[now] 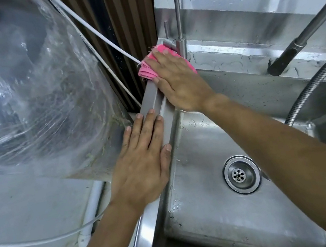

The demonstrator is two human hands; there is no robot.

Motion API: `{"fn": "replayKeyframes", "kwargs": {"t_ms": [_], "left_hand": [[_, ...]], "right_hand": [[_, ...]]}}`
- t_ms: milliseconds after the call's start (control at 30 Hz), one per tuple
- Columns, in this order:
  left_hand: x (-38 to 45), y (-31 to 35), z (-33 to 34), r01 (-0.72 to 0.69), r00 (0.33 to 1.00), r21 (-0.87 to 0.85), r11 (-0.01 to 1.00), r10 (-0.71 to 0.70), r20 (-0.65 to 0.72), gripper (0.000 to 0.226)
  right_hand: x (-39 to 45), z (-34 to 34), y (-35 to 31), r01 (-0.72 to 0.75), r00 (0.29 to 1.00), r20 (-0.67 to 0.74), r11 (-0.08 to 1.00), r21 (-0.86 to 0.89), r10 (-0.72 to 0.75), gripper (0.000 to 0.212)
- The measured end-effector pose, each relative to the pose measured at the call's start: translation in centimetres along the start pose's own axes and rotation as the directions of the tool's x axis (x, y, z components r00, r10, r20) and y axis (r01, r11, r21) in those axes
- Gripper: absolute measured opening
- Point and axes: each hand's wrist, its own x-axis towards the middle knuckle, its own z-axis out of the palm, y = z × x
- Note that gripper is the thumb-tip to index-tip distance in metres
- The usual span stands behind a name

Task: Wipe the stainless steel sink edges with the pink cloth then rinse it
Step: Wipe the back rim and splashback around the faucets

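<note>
A stainless steel sink fills the right half of the view; its left edge point(150, 97) runs from the near bottom up to the back corner. The pink cloth point(145, 70) lies folded on that edge at the back left corner, beside the base of a slim tap. My right hand point(178, 79) presses flat on the cloth and covers most of it. Lower on the same edge, my left hand point(142, 161) rests flat with fingers spread, holding nothing. The basin is wet, with a round drain point(242, 174).
A slim tap column point(177, 13) rises right beside the cloth. A pull-out spray head point(282, 58) and its ribbed metal hose point(313, 85) hang over the basin's right side. A large clear plastic bag point(34, 97) bulges left of the sink. White pipes point(100, 36) run along the slatted wall.
</note>
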Motion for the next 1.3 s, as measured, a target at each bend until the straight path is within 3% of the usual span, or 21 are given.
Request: {"fn": "replayKeyframes", "kwargs": {"t_ms": [167, 333, 433, 567, 1000, 1133, 1200, 1233, 1300], "left_hand": [[0.0, 0.1, -0.2, 0.003, 1.0, -0.033, 0.999, -0.003, -0.019, 0.061], [1.6, 0.0, -0.9, -0.012, 0.998, -0.099, 0.995, 0.005, -0.065, 0.05], [5.2, 0.0, -0.9, -0.002, 0.996, -0.126, 0.992, -0.009, -0.087, 0.05], [6.4, 0.1, 0.1, 0.046, 0.999, -0.1, 0.994, -0.047, -0.004, 0.065], [6.4, 0.1, 0.5, 0.044, 0.999, -0.066, 0.997, -0.044, -0.004, 0.066], [6.2, 0.2, 0.4, 0.044, 0.999, -0.062, 0.997, -0.044, -0.002, 0.067], [6.4, 0.3, 0.0, 0.049, 0.999, -0.074, 0.996, -0.05, -0.009, 0.067], [6.7, 0.4, -0.2, 0.048, 0.998, -0.087, 0.995, -0.05, -0.027, 0.064], [7.9, 0.6, -0.9, 0.033, 0.996, -0.078, 0.996, -0.04, -0.084, 0.052]], "right_hand": [[-2.9, 0.7, -0.1, 0.005, 1.0, 0.006, 0.999, -0.039, -0.005, 0.059], [0.5, -1.3, 1.7, 0.232, 0.973, 0.064, 0.95, -0.21, -0.223, 0.057], [0.9, -0.3, 1.6, 0.181, 0.982, -0.027, 0.975, -0.126, -0.186, 0.055], [0.5, 1.4, 1.3, 0.101, 0.978, -0.186, 0.995, 0.0, -0.099, 0.052], [0.1, 1.6, 1.7, 0.051, 0.982, -0.182, 0.998, 0.031, -0.045, 0.055], [-2.0, 2.6, 1.3, 0.024, 0.942, -0.337, 0.997, 0.069, 0.0, 0.046], [-3.7, 2.1, 0.5, -0.05, 0.905, -0.4, 0.968, 0.247, 0.149, 0.041], [-4.6, 1.5, -0.1, -0.1, 0.856, -0.431, 0.909, 0.405, 0.286, 0.04], [-6.1, -0.7, -1.2, -0.071, 0.68, -0.515, 0.745, 0.663, 0.523, 0.038]]}}
